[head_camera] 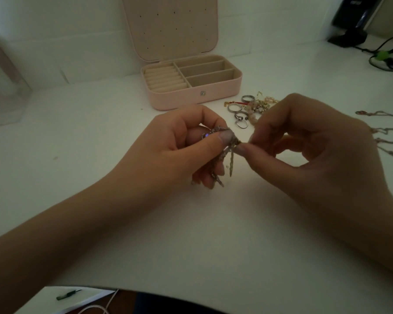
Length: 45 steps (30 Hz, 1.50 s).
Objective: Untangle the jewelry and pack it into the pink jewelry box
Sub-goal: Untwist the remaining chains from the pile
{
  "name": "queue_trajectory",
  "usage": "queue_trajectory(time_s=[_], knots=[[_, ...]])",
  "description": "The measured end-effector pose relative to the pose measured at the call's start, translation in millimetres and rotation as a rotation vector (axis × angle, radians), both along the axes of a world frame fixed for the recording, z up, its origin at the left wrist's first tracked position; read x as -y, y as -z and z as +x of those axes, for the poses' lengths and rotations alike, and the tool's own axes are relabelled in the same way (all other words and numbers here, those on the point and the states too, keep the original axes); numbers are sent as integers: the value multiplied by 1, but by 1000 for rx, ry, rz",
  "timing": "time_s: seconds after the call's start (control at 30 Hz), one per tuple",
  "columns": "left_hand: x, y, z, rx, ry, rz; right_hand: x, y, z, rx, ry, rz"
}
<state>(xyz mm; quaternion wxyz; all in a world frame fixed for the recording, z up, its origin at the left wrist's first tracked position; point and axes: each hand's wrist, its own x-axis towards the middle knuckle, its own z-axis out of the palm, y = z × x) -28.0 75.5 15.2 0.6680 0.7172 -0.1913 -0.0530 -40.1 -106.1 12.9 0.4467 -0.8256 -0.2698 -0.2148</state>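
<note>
Fingers of left hand [179,141] and right hand [304,141] pinching tangled chains [229,152] — pink jewelry box [191,96] open behind

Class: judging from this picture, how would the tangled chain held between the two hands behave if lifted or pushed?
Probably floppy: the chain hangs limp below the left hand and right hand. Likely light, since fingertips alone pinch it. It may snag, as its strands look knotted.
</note>
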Motion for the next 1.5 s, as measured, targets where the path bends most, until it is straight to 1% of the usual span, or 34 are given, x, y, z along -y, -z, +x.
queue_trajectory(time_s=[0.23,0.3,0.37,0.5,0.6,0.73,1.0,1.3,1.5], knots=[[-1,-1,2,80,-73,-11,-11,1,-8,-233,2,80],[-1,0,2,98,-85,-7,-14,-1,-10,-314,-30,161],[-1,0,1,128,-90,11,-16,-3,-10,-414,-63,290],[0,2,-1,151,-81,40,-17,-4,-9,-634,-54,526],[1,2,-2,158,-59,59,-18,-4,-8,-718,-38,571],[3,0,-3,152,-61,46,-18,-4,-6,-726,-17,572],[1,2,-1,137,-41,57,-19,-1,-6,-625,3,511],[-2,3,0,170,-40,63,-13,-1,-2,-617,1,494],[-2,3,0,189,28,59,-15,-3,-5,-598,8,372]])
